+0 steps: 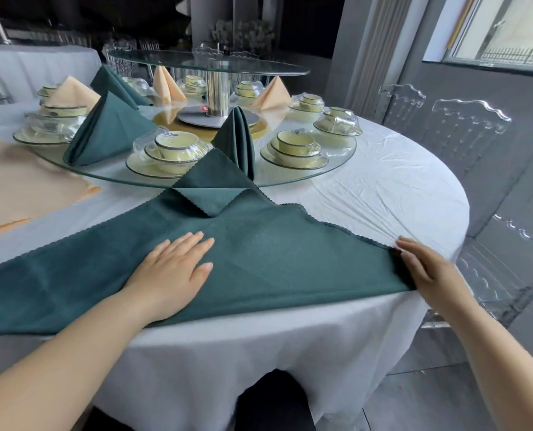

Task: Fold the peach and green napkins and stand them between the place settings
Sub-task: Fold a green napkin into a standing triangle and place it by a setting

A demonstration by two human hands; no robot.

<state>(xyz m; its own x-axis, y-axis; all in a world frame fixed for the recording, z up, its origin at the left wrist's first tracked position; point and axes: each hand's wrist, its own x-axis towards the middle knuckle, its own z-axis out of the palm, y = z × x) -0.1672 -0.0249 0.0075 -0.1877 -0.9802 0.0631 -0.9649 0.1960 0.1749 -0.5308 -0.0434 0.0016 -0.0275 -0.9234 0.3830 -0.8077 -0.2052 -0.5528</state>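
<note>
Standing across the upper frame, three folded green napkins (109, 135) and three folded peach napkins (72, 93) are counted; one spread green napkin (274, 253) lies lower centre, pressed by the flat left hand (172, 275) and the straight-fingered right hand (424, 269).

Pressing down flat-palmed with left hand (168, 275) at lower centre; angled in from lower right with right hand (427, 270), fingers straight.
</note>
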